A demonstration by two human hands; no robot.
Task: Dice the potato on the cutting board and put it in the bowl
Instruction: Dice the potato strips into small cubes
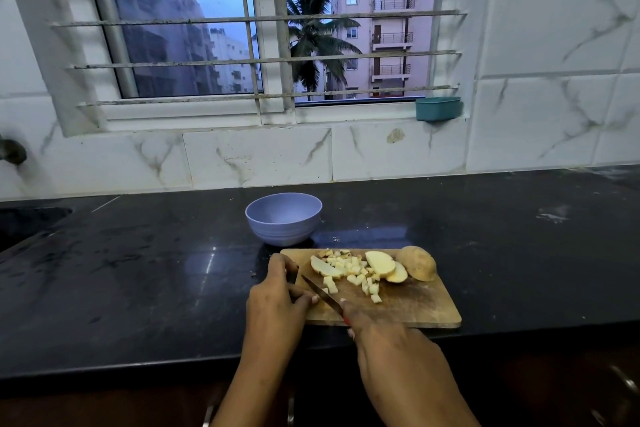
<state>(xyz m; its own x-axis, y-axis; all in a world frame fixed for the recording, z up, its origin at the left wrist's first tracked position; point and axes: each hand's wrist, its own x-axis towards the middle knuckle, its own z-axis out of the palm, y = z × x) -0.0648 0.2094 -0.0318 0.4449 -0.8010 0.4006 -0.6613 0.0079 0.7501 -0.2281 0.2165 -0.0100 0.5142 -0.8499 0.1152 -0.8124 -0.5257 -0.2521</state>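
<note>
The potato lies in several states on the wooden cutting board (412,305). A heap of small pale dice (349,270) covers the board's far middle, with a few cubes strewn toward the near side. A flat slice (325,268) lies at the left of the heap, and two more slices (380,262) overlap at its right. Just beyond these, at the far right corner, sits an uncut potato half (418,263), skin side up.

The right hand (384,336) has its fingers wrapped round the handle of a kitchen knife (320,291). The dark blade slants across the board's left part, with its tip pointing toward the left slice. The left hand (277,298) covers the board's left edge. Its fingers (284,263) are curled at the far left corner and its thumb is close to the blade. It seems to grip the board's edge, though the hold itself is hidden under the hand.

Just beyond the board stands a lilac bowl (284,218), upright, with no potato visible in it. Board and bowl rest on a glossy black bench (138,288). Behind it rises a white marbled tile wall (536,114) with a barred window (242,61). A teal tub (438,109) sits at the right end of the sill.
</note>
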